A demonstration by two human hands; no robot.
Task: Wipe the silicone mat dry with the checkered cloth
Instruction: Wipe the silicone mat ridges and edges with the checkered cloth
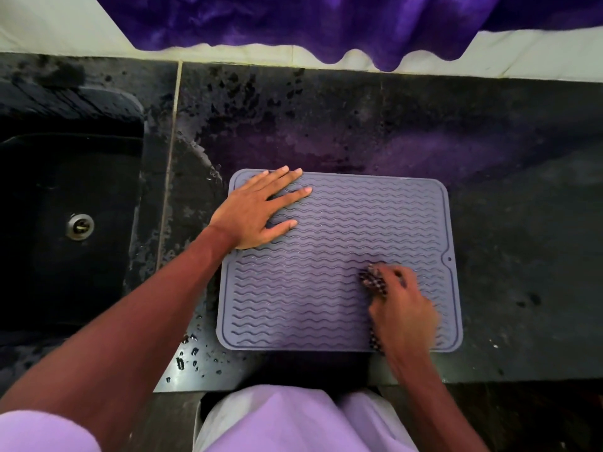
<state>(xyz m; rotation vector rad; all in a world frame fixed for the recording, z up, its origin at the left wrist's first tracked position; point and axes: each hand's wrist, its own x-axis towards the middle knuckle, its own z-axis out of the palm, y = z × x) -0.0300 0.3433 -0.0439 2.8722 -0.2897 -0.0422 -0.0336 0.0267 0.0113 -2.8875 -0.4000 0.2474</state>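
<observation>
A grey-purple silicone mat (pixel 326 256) with wavy ridges lies flat on the dark stone counter. My left hand (pixel 257 210) rests flat on the mat's far left corner, fingers spread, holding nothing. My right hand (pixel 401 305) presses on the mat's near right part and is blurred by motion. It is bunched over the checkered cloth (pixel 373 282). Only dark-and-white bits of the cloth show, beyond my fingers and under my wrist; the rest is hidden by the hand.
A black sink (pixel 68 223) with a metal drain (pixel 79 226) sits left of the mat. Water drops (pixel 192 353) lie on the counter near its front edge. A purple curtain (pixel 326 21) hangs over the white wall behind. The counter (pixel 522 190) extends right.
</observation>
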